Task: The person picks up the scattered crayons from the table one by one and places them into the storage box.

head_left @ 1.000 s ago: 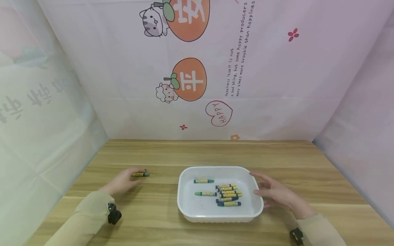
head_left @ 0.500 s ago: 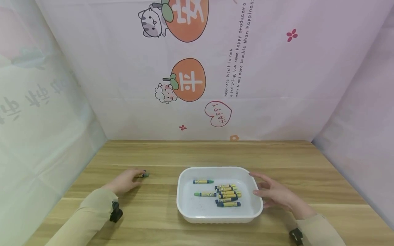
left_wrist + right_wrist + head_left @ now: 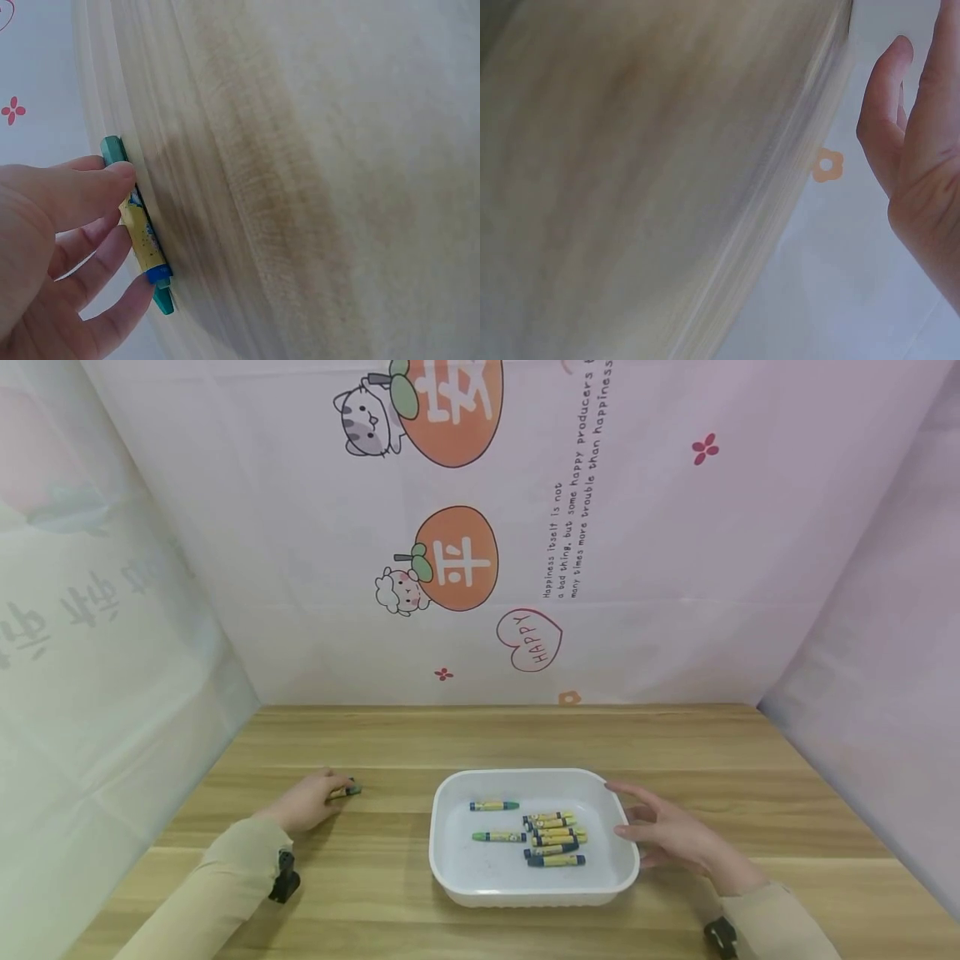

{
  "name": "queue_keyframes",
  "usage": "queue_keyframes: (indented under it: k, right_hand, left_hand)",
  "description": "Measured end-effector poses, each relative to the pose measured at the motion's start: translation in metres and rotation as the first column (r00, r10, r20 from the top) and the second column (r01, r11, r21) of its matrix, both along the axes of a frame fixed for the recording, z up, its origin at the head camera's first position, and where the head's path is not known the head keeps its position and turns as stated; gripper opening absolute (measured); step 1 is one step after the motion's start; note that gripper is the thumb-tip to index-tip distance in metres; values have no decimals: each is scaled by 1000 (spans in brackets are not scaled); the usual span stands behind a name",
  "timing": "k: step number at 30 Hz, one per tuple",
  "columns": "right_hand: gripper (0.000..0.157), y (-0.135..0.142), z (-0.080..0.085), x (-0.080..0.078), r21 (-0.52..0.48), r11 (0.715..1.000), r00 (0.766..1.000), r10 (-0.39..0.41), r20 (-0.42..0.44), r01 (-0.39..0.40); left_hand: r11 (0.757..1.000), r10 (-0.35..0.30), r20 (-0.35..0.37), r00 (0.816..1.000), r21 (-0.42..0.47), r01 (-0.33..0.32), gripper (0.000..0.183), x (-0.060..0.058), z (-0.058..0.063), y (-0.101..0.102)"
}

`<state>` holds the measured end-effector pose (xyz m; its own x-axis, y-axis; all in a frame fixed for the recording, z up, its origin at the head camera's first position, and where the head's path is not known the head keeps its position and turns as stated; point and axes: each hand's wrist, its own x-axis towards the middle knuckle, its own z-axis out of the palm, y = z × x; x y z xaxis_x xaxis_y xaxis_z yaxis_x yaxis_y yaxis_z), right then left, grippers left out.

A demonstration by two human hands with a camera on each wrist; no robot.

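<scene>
1. Crayon, green with a yellow label, is pinched between the thumb and curled fingers of the left hand, low over the wooden table and well to the left of the white tray.
2. Compared with 1.0 s ago, less of the crayon is seen in the head view: only its green tip now shows past the fingertips, so the grasp is judged to have been tightened around it.
3. The left hand has barely been shifted since then; a lift off the table cannot be confirmed from the wrist view.
4. The right hand is kept with fingers spread and relaxed just beside the tray's right rim, as it was in both earlier frames; contact with the rim cannot be told.
5. Inside the tray, 2 green crayons lie apart and a cluster of crayons lies near the middle, all unmoved since the earlier frames.
</scene>
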<state>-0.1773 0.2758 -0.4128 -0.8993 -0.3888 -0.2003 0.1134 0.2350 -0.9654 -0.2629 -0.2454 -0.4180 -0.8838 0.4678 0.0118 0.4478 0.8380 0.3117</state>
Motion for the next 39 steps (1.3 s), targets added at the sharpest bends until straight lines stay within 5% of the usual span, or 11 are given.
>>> queue_keyframes:
  k: [22,31,39]
  right_hand:
    - [81,-1,3,1,15,1000,1000,3,5,-3]
    - [82,-1,3,-1,13,1000,1000,5,11,-5]
    - [81,-1,3,-1,19,1000,1000,0,13,-1]
  left_hand:
    - [999,19,154,988,38,-25,29,-4,-2,-2]
    - [983,-111,263,958,172,67,29,-1,6,2]
    - [957,-166,362,917,285,61,33,1,21,21]
